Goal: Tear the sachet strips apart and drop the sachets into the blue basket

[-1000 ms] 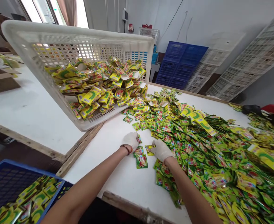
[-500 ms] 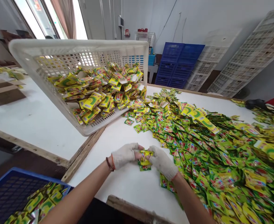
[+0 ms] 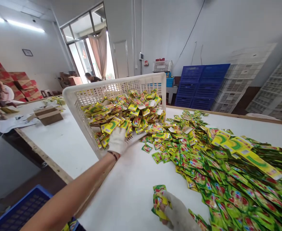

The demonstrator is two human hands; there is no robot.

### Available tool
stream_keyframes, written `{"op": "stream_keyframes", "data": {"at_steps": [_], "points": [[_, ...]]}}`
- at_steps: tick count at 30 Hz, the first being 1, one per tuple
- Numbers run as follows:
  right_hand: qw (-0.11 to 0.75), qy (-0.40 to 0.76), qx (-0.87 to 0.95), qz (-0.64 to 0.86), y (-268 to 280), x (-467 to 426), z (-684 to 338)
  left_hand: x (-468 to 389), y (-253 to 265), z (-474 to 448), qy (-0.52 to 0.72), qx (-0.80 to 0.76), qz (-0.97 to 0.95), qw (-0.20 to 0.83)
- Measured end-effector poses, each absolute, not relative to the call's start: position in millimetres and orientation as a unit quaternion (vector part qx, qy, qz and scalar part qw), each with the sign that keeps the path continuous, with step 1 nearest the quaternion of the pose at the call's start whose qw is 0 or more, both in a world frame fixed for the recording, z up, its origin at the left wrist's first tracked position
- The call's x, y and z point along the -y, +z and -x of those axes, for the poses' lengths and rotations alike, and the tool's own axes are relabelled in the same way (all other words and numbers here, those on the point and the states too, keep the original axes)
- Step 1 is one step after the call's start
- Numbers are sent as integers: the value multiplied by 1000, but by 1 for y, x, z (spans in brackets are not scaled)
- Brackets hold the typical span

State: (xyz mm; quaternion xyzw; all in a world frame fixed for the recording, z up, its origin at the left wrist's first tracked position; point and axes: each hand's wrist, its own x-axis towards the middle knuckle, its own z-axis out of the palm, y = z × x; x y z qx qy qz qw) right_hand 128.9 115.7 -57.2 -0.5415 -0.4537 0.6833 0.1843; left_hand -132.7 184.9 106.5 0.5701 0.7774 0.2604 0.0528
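My left hand [image 3: 118, 140], in a pale fingerless glove, reaches to the front of a tilted white plastic crate [image 3: 114, 80]. It touches the small yellow cardboard boxes [image 3: 111, 125] heaped inside; its fingertips are hidden among them. My right hand [image 3: 179, 213], gloved the same way, is low over the white table [image 3: 131, 186] with its fingers closed on green and yellow sachets [image 3: 159, 200]. To its right spreads a big pile of similar green sachets [image 3: 227, 189], with a few long yellow cartons [image 3: 249, 155] lying on top.
A blue crate [image 3: 23, 205] stands below the table at lower left. An open brown carton [image 3: 48, 115] sits on the far left tabletop. Stacked blue crates [image 3: 201, 85] and white crates [image 3: 239, 80] line the back wall. Other people are at the far left and by the door.
My hands have parted. The left has moved forward and left to the boxes in the white crate; the right has come nearer, keeping sachets in its grip. The view has tilted up and left.
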Motion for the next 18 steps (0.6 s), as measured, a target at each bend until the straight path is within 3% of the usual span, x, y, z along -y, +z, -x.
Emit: {"op": "stream_keyframes", "data": {"at_steps": [4,8,10,12,14,16,18], "points": [[181,714,486,470,-58,-123,-133,-216,134,184,183,-863,-466,-73],[192,712,512,441,-41,-124,-135,-209,119,174,170,-844,-508,-35],[220,702,521,434,-31,-122,-138,-189,96,151,238,-776,-577,87],[264,683,535,422,-22,-119,-142,-162,67,125,271,-666,-620,314],[298,676,542,401,-15,-117,-145,-131,40,101,223,-553,-607,526],[304,686,540,381,-9,-113,-147,-104,19,82,185,-496,-600,600],[298,684,543,386,-6,-109,-145,-83,7,68,197,-538,-620,536]]}}
